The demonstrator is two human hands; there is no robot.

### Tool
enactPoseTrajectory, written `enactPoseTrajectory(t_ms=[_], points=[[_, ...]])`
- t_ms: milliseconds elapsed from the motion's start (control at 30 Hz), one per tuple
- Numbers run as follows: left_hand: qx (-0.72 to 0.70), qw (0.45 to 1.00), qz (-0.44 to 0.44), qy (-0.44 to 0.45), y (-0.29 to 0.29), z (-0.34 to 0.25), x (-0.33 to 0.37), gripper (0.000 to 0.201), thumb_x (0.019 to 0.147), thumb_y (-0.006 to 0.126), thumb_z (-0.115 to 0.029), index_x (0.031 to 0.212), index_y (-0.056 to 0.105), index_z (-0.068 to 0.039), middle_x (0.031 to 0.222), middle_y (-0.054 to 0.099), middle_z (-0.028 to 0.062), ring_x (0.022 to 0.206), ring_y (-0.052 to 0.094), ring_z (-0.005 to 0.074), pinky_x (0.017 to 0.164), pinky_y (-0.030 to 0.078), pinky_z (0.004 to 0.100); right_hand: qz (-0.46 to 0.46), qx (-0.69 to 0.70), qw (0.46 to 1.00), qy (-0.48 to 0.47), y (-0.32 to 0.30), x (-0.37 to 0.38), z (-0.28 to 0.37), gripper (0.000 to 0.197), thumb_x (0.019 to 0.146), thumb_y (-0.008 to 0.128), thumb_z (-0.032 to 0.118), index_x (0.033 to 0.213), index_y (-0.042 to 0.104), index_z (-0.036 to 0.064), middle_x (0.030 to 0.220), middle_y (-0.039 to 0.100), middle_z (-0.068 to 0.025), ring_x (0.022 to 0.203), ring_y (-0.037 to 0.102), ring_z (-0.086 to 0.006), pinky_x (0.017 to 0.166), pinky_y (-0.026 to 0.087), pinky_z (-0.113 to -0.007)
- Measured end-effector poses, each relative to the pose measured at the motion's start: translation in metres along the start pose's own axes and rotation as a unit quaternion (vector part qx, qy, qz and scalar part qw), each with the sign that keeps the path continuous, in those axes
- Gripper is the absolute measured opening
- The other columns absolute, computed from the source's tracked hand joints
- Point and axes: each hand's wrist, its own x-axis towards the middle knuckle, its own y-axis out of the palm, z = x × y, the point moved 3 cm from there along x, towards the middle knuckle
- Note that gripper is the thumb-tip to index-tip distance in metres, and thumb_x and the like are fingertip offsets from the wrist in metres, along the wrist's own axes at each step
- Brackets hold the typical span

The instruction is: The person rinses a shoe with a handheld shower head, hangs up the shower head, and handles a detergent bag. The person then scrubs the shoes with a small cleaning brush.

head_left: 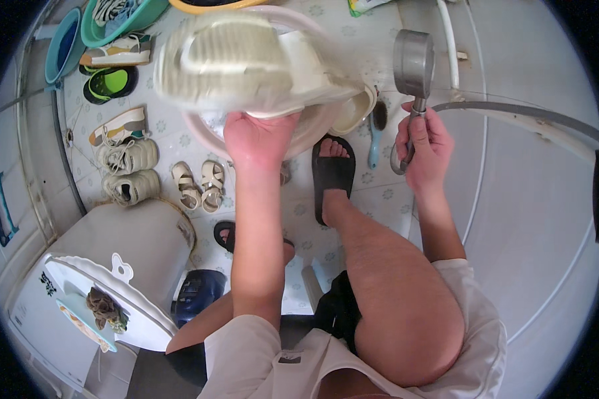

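My left hand (261, 139) grips a white shoe (236, 63), lifted over a pink basin (203, 136), its ridged sole facing me. The shoe is smeared by motion, and the fingers behind it are hidden. Off to the right, my right hand (429, 143) is wrapped round the handle of a grey metal dipper (412, 63); its round cup points away from me and the handle's lower end is curved. What the cup holds cannot be seen. Suds show inside the basin beside the shoe.
A brush with a blue handle (374, 143) and a cream bowl (353, 116) lie right of the basin. Several shoes (128, 154) and sandals (211, 186) line the left floor. Green (133, 26) and blue (64, 46) basins stand at far left. A grey hose (519, 110) crosses the right side.
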Motion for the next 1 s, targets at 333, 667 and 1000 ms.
enactPoseTrajectory(t_ms=[333,667,1000], points=[[-0.022,0.997,-0.056,0.056,-0.034,0.003,-0.002,0.055,0.102,0.037,-0.043,0.143,0.044,-0.007,0.143,0.051,0.0163,0.134,0.047,0.0363,0.108,0.039,0.0571,-0.010,-0.046,0.999,0.004,-0.015,-0.007,-0.010,0.023,0.103,0.054,0.013,0.119,0.061,-0.0013,0.071,0.053,0.0006,0.053,0.042,-0.0044,0.046,0.031,-0.020],[0.031,0.994,-0.052,0.094,0.027,0.004,-0.028,0.053,0.105,0.028,-0.037,0.144,0.042,-0.003,0.146,0.048,0.0162,0.138,0.043,0.0328,0.115,0.031,0.0517,0.081,-0.081,0.993,-0.038,0.024,-0.020,0.033,0.023,0.100,0.059,0.014,0.120,0.061,0.0011,0.074,0.052,0.0040,0.059,0.043,-0.0024,0.051,0.033,-0.019],[0.417,0.902,-0.089,0.059,0.117,0.023,-0.068,0.044,0.105,0.040,-0.029,0.141,0.045,-0.004,0.142,0.053,0.0098,0.135,0.045,0.0225,0.114,0.032,0.0372,-0.006,-0.326,0.902,-0.284,0.039,-0.014,0.201,0.025,0.095,0.063,0.014,0.116,0.061,0.0007,0.081,0.065,-0.0121,0.069,0.063,-0.0222,0.064,0.048,-0.034]])
